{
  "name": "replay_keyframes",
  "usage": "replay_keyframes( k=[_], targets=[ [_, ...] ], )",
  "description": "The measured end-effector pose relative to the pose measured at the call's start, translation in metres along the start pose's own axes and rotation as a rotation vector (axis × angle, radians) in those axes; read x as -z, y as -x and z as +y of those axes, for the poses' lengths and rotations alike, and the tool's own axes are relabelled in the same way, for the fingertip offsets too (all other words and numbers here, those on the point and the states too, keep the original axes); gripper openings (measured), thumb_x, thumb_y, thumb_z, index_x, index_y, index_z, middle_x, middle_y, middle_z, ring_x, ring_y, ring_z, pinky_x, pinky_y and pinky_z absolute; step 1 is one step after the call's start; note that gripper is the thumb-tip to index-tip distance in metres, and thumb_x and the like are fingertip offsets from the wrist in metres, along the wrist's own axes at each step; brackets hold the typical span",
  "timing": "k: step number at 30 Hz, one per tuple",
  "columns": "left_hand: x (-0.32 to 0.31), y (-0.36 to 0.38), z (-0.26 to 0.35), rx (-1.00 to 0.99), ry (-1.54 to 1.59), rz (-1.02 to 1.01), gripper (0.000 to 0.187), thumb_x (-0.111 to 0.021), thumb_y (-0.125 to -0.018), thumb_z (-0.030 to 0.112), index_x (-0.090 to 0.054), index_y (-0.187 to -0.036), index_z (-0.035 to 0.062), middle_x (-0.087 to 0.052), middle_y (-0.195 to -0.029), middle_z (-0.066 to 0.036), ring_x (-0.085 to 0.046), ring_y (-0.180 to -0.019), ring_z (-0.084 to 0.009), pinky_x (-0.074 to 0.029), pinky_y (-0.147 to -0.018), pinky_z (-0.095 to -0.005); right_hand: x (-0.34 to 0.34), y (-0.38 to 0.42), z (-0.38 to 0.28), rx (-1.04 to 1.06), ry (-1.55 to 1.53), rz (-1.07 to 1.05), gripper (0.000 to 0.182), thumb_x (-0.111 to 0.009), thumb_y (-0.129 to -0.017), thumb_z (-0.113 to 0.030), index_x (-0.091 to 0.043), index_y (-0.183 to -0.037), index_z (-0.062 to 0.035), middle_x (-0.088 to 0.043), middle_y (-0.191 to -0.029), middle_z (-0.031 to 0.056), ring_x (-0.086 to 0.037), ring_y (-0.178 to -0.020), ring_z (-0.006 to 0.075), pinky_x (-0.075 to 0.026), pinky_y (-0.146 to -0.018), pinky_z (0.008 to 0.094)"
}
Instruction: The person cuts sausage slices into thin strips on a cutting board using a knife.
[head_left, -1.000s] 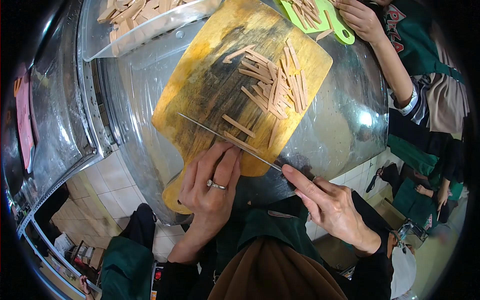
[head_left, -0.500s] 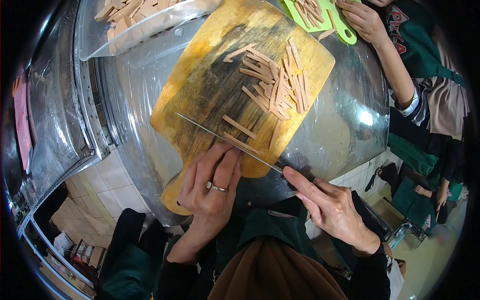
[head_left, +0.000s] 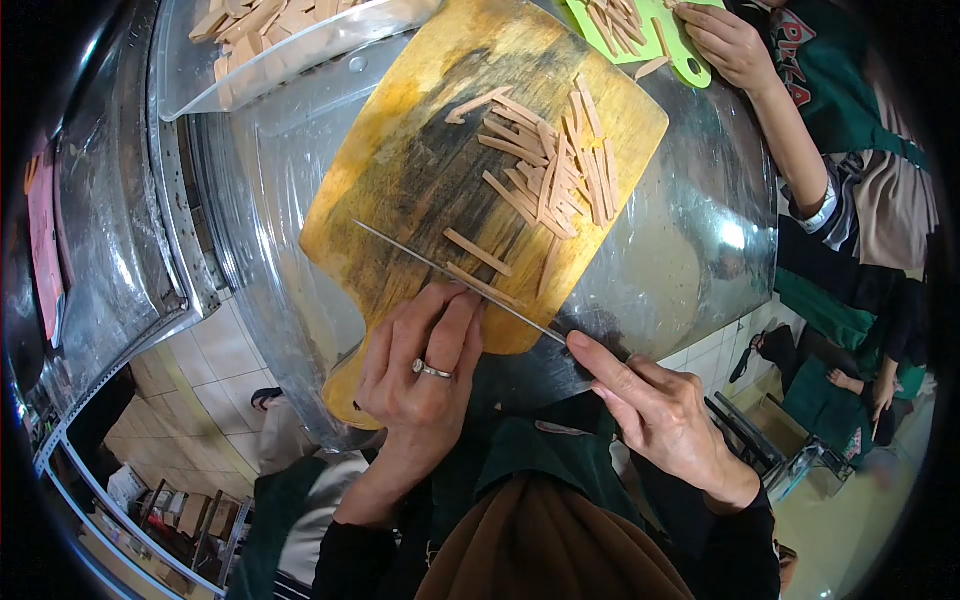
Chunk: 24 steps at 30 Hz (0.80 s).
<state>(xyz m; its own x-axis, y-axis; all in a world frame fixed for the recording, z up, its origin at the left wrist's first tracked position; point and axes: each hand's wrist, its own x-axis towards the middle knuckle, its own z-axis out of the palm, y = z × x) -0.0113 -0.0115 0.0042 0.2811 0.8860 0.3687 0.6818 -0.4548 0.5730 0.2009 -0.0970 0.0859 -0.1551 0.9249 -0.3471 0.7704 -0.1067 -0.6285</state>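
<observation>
My right hand (head_left: 660, 410) grips a knife (head_left: 430, 262), its index finger stretched along the top near the handle. The thin blade slants across a worn yellow wooden cutting board (head_left: 390, 130). Curled fingers of my left hand (head_left: 420, 365), which wears a ring, press down on the board against the near side of the blade; what lies under them is hidden. Along the blade's far side rests a tan strip (head_left: 490, 287), seemingly sausage. Another strip (head_left: 478, 252) lies just beyond it. A loose pile of cut strips (head_left: 550, 165) covers the board's right part.
A clear plastic tub (head_left: 290, 55) of larger tan pieces stands at the upper left. At the upper right, another person's hand (head_left: 730, 45) is by a green board (head_left: 690, 65) with strips. Shiny plastic film covers the table (head_left: 690, 230).
The knife and both my hands have barely shifted; the blade's tip sits slightly higher in view. Behind me at the lower left, a person in dark green has moved.
</observation>
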Motion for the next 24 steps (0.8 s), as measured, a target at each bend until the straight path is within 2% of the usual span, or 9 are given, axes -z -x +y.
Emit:
replay_keyframes(
  k=[7, 16, 22, 24],
  targets=[
    [0.0, 0.0, -0.002, 0.001, 0.003, -0.007, 0.035, -0.086, -0.072, -0.001, -0.075, -0.104, 0.009, -0.073, -0.105, -0.004, -0.071, -0.087, -0.0248, -0.058, -0.076, -0.0325, -0.002, -0.001, 0.002, 0.021, 0.022, 0.01, 0.077, -0.069, -0.094, -0.006, -0.04, -0.162, -0.0302, -0.053, -0.065, 0.0087, -0.056, -0.049, 0.0208, -0.056, -0.048, 0.0392],
    [0.002, -0.001, -0.001, -0.002, 0.001, -0.024, 0.035, -0.086, -0.072, -0.001, -0.075, -0.104, 0.0083, -0.074, -0.104, -0.004, -0.071, -0.088, -0.0257, -0.058, -0.077, -0.034, -0.002, -0.006, 0.002, 0.042, 0.018, -0.011, 0.076, -0.069, -0.095, -0.008, -0.038, -0.162, -0.0265, -0.063, -0.071, 0.0139, -0.067, -0.056, 0.0262, -0.059, -0.05, 0.0417],
    [0.003, -0.001, 0.0, -0.002, -0.03, -0.011, 0.033, -0.086, -0.071, -0.001, -0.076, -0.101, 0.0075, -0.074, -0.105, -0.005, -0.072, -0.09, -0.0273, -0.059, -0.079, -0.0361, -0.016, -0.03, 0.004, 0.129, -0.019, 0.1, 0.077, -0.065, -0.094, -0.005, -0.037, -0.163, -0.025, -0.06, -0.065, 0.0118, -0.062, -0.049, 0.0249, -0.056, -0.048, 0.0405],
    [0.002, -0.002, 0.004, 0.013, -0.034, -0.01, 0.028, -0.085, -0.073, -0.002, -0.077, -0.099, 0.0065, -0.074, -0.105, -0.007, -0.072, -0.093, -0.0286, -0.058, -0.081, -0.0374, -0.025, -0.037, 0.005, 0.115, -0.046, 0.077, 0.073, -0.068, -0.093, -0.003, -0.043, -0.159, -0.0209, -0.06, -0.066, 0.0127, -0.061, -0.052, 0.0249, -0.053, -0.05, 0.0407]
  ],
)
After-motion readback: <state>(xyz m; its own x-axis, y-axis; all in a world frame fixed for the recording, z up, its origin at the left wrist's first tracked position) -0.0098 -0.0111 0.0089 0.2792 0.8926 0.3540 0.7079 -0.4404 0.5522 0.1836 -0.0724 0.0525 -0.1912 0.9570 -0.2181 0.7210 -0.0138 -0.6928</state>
